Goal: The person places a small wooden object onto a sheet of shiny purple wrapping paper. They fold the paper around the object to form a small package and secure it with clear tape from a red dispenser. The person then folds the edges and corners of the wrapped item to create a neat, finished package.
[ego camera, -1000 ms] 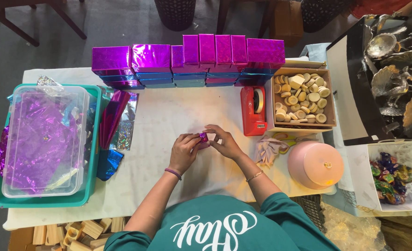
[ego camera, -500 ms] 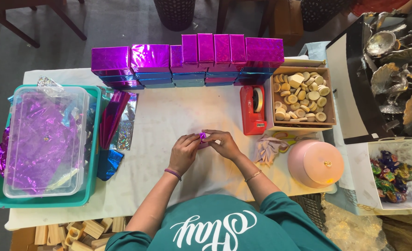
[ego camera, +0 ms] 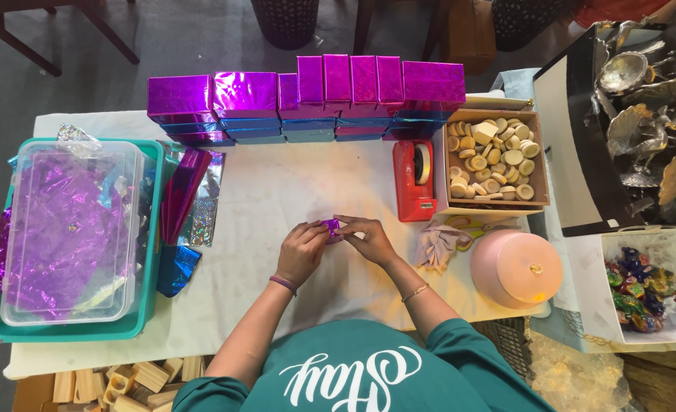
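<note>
My left hand (ego camera: 301,250) and my right hand (ego camera: 366,238) meet at the middle of the white table (ego camera: 277,191), both pinching a small item wrapped in purple foil (ego camera: 330,226). Only a bit of the foil shows between the fingers. A red tape dispenser (ego camera: 414,180) stands just beyond my right hand. Behind it sits a cardboard box of round wooden pieces (ego camera: 493,159).
A row of purple and blue foil-wrapped boxes (ego camera: 307,99) lines the far edge. At left, a clear tub of purple foil sheets (ego camera: 70,229) sits in a teal tray, with loose foil strips (ego camera: 189,194) beside it. A pink round container (ego camera: 516,268) and a box of sweets (ego camera: 647,286) are at right.
Both hands stay together on the purple-wrapped item, shifting only slightly as the fingers work the foil.
</note>
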